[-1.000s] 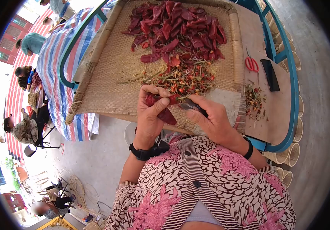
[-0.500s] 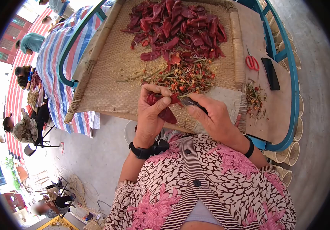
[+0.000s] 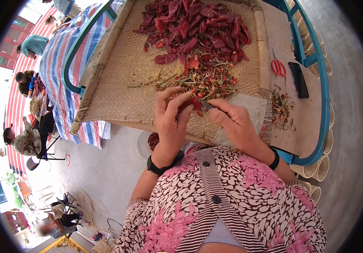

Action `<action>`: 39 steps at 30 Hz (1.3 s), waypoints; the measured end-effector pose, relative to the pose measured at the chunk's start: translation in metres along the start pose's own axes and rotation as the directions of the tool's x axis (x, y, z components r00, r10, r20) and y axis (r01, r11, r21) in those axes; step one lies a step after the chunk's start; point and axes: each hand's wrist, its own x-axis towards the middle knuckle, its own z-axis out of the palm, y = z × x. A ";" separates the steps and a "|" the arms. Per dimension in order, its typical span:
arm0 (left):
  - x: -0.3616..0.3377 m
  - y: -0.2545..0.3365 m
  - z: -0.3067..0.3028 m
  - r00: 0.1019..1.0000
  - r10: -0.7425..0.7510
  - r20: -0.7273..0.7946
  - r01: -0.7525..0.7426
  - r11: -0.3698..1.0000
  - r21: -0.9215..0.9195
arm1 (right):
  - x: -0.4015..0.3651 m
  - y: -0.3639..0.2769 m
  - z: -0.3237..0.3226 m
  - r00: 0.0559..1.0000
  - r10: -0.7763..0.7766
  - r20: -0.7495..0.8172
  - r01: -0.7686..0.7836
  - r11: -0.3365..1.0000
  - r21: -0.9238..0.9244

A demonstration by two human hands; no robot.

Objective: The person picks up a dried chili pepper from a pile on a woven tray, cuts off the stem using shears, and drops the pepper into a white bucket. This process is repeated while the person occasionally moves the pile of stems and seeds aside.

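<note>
Over the near edge of a woven tray [image 3: 122, 103], my left hand [image 3: 171, 120] pinches a dried red chili pepper [image 3: 197, 104], its fingers hiding part of it. My right hand [image 3: 235, 122] is closed on a small dark tool with a metal tip [image 3: 206, 104], most of it hidden in the grip. That tip meets the pepper's right end. Just beyond both hands lies a heap of cut stems and caps [image 3: 213, 82] on the tray. A large pile of dried red chilies [image 3: 194, 31] covers the tray's far part.
Red-handled scissors [image 3: 279, 67], a black phone [image 3: 298, 80] and a small heap of stems [image 3: 282, 105] lie on the board at right, inside a blue metal frame [image 3: 325, 105]. Below the tray's left edge is a pale round container [image 3: 141, 145]. Several people are at left beyond a striped tarp [image 3: 69, 63].
The pepper's tip no longer hangs below my left hand; its fingers now extend farther over it. My right hand has shifted slightly, showing the tool's metal tip against the pepper.
</note>
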 end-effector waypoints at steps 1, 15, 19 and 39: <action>-0.005 0.004 0.001 1.000 0.001 -0.020 0.000 0.998 0.057 | 0.000 0.003 0.002 0.999 -0.039 -0.012 0.038 0.999 -0.031; -0.014 -0.002 0.012 0.972 -0.231 0.036 0.233 0.949 -0.210 | -0.002 0.005 -0.003 0.874 0.361 0.325 -0.486 0.667 0.565; -0.016 0.008 0.011 0.876 -0.446 0.185 0.483 0.795 -0.367 | 0.004 0.007 -0.011 0.899 0.333 0.283 -0.433 0.597 0.675; -0.010 0.007 0.004 0.893 -0.431 0.133 0.449 0.818 -0.359 | 0.001 0.010 -0.002 0.999 -0.043 0.032 0.049 0.975 -0.216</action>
